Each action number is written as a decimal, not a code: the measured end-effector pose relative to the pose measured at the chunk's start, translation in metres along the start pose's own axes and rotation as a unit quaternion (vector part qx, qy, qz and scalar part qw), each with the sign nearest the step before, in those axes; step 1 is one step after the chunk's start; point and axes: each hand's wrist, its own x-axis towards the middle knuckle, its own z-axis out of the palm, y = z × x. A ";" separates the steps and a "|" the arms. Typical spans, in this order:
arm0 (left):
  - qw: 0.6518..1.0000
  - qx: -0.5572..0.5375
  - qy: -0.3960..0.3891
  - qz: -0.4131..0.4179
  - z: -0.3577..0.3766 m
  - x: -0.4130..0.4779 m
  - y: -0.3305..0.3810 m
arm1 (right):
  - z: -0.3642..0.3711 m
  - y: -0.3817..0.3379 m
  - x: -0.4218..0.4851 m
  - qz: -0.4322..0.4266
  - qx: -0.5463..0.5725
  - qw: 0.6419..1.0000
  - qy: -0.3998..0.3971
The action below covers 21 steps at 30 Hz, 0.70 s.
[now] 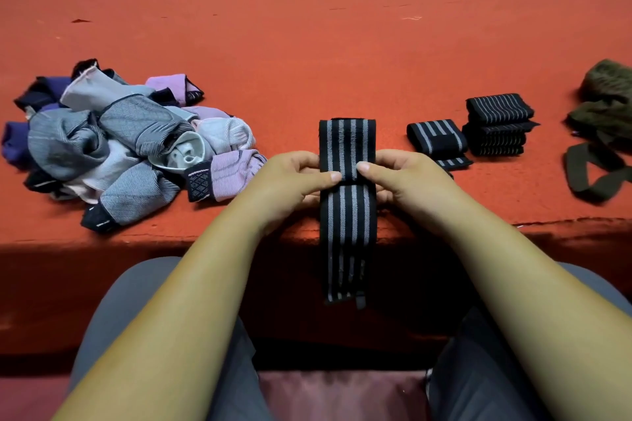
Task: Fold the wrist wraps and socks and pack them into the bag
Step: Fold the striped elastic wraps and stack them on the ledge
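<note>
Both hands are on one wrist wrap (347, 215), black with grey stripes. Left hand (294, 181) and right hand (405, 181) pinch it from opposite edges. The thumbs are on top and nearly meet at the midline, and the rest of the fingers (330, 177) curl under the strip, out of sight. The grip sits at a dark cross line partway along.

Key relation: the wrap's long axis runs straight away from the person, passing between the two hands. Beyond the fingers, a short part lies flat on the desk (307, 44). On the near side of the fingers, the longer part hangs over the desk edge toward the lap, with a small tab at its end. Neither hand is nearer. The next fold probably means lifting the hanging part up over the pinch line.

Right of the fingers:
- A folded wrap (436, 138) lies just beside the right hand, and the strip under it is partly hidden by that hand.
- A stack of folded wraps (497, 126) sits further out; the count is hard to tell.
- The olive bag (605, 106) is far right, cut off by the frame, with no opening visible.

Left of the fingers, the sock pile (130, 143) is unfolded. It lies just beside the left hand, but contact is unclear.
</note>
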 end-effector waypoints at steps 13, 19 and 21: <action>0.992 -0.114 0.046 -0.030 -0.001 0.007 -0.004 | -0.005 -0.006 -0.001 0.001 0.093 0.995 -0.024; 0.990 -0.098 0.011 -0.098 0.000 0.004 0.001 | -0.006 -0.010 -0.003 0.014 0.082 0.997 -0.008; 0.995 -0.067 -0.004 -0.079 0.001 0.001 -0.001 | -0.004 -0.012 -0.006 0.007 0.056 0.998 -0.014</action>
